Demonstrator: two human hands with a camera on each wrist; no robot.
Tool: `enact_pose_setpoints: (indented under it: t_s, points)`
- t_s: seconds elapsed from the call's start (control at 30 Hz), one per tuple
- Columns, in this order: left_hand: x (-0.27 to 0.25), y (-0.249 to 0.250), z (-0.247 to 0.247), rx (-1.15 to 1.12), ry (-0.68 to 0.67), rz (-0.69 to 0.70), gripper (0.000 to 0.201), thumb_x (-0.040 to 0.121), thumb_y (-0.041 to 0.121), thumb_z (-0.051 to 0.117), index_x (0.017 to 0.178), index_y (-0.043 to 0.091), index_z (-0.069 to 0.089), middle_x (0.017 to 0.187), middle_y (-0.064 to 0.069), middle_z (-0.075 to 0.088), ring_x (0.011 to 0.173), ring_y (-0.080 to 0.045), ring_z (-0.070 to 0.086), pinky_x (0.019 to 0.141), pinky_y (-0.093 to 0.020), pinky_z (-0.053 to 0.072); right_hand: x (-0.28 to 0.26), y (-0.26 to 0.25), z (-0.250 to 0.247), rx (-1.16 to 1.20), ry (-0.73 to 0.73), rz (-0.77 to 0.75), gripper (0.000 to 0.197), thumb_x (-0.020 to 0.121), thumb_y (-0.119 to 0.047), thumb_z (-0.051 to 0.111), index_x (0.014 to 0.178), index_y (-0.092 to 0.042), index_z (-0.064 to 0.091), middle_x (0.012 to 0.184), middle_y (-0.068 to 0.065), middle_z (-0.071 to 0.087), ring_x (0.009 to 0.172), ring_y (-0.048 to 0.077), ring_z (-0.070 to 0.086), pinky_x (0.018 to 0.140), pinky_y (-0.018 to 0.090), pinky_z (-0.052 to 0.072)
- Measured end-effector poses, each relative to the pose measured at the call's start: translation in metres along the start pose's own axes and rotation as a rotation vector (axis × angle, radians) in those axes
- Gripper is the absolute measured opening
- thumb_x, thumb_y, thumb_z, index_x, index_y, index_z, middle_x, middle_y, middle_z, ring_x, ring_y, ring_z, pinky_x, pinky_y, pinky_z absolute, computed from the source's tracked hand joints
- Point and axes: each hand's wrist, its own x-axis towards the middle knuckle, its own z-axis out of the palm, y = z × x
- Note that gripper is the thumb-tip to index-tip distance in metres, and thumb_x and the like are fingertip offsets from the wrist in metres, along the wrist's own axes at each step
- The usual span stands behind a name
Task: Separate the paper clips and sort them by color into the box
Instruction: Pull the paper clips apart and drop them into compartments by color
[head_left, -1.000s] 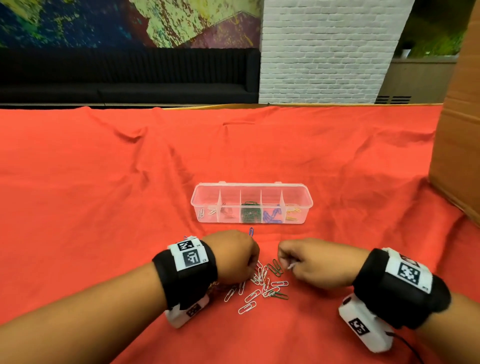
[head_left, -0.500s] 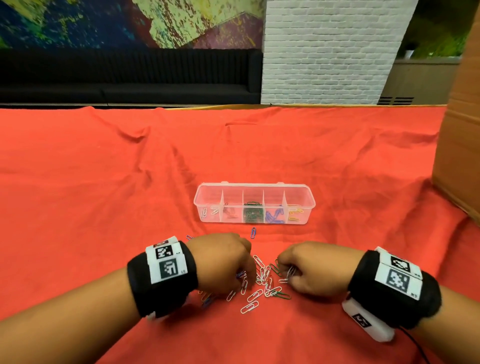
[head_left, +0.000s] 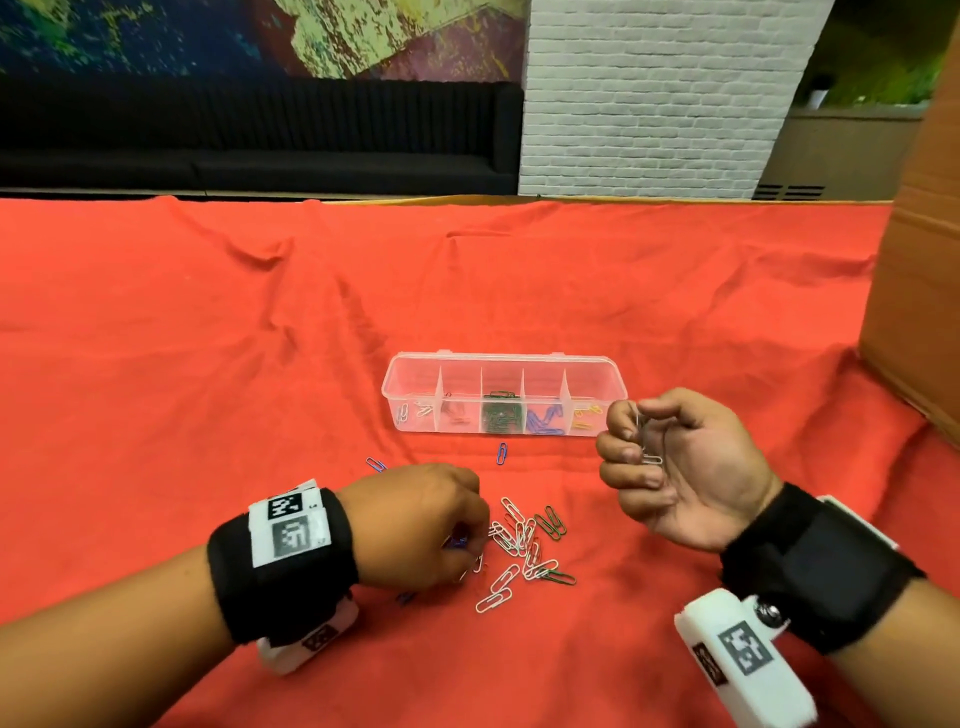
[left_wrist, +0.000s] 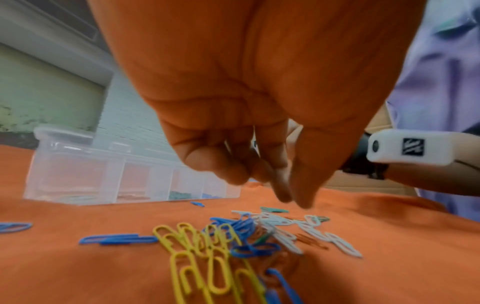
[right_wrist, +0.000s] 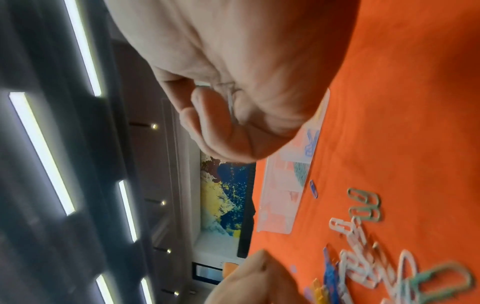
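Observation:
A clear compartment box sits mid-cloth, holding white, red, green, blue and yellow clips in separate sections. A mixed pile of paper clips lies in front of it. My right hand is raised to the right of the box, palm turned up, and pinches a few white paper clips; in the right wrist view that hand curls round them. My left hand hovers over the left side of the pile. In the left wrist view its fingertips come together just above the clips with nothing seen between them.
Two loose blue clips lie between the box and the pile. A tall cardboard box stands at the right edge. Wrinkled red cloth covers the table.
My right hand has lifted off the pile and turned palm up near the box with white clips in it. My left hand stays low over the pile.

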Motion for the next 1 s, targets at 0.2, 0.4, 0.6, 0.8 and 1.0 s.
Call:
enact_pose_setpoints:
  t_s: [0.2, 0.4, 0.6, 0.8, 1.0]
  points:
    - [0.000, 0.025, 0.011, 0.142, -0.137, 0.011, 0.028, 0.082, 0.050, 0.061, 0.088, 0.024, 0.064, 0.092, 0.005, 0.057, 0.089, -0.019, 0.056, 0.067, -0.034, 0.048, 0.022, 0.016, 0.007, -0.905, 0.201, 0.101, 0.026, 0.100, -0.021, 0.044, 0.078, -0.014, 0.056, 0.058, -0.002, 0.036, 0.045, 0.012, 0.029, 0.041, 0.022, 0.019]
    - [0.003, 0.028, 0.019, 0.240, -0.109, 0.102, 0.012, 0.080, 0.029, 0.052, 0.083, 0.022, 0.061, 0.088, 0.003, 0.059, 0.084, -0.025, 0.057, 0.064, -0.037, 0.051, 0.028, 0.038, 0.032, -1.917, -0.022, 0.106, 0.015, 0.085, -0.038, 0.065, 0.088, -0.024, 0.062, 0.067, -0.010, 0.053, 0.061, 0.003, 0.048, 0.056, 0.022, 0.035]
    - [-0.004, -0.008, -0.004, -0.515, 0.028, -0.210, 0.006, 0.066, 0.018, 0.062, 0.065, 0.021, 0.057, 0.078, -0.002, 0.067, 0.068, -0.014, 0.061, 0.061, -0.033, 0.053, 0.030, 0.046, 0.045, -2.058, -0.061, -0.037, 0.021, 0.080, -0.040, 0.064, 0.101, -0.038, 0.064, 0.064, -0.011, 0.052, 0.061, 0.001, 0.047, 0.054, 0.022, 0.033]
    - [-0.015, -0.042, -0.015, -1.555, 0.071, -0.431, 0.034, 0.070, -0.011, 0.052, 0.095, 0.009, 0.062, 0.076, -0.008, 0.056, 0.057, -0.018, 0.059, 0.046, -0.024, 0.051, 0.030, 0.067, 0.050, -2.201, -0.213, -0.003, 0.018, 0.077, -0.026, 0.057, 0.093, -0.028, 0.064, 0.081, -0.005, 0.066, 0.077, 0.021, 0.060, 0.068, 0.033, 0.053]
    - [-0.017, -0.032, -0.002, -1.830, -0.195, -0.466, 0.018, 0.065, 0.005, 0.055, 0.082, 0.010, 0.057, 0.077, -0.010, 0.051, 0.058, -0.016, 0.048, 0.048, -0.022, 0.039, 0.033, 0.042, 0.047, -1.463, -0.192, 0.165, 0.007, 0.080, -0.016, 0.051, 0.073, -0.014, 0.053, 0.056, -0.009, 0.042, 0.047, 0.006, 0.035, 0.044, 0.022, 0.028]
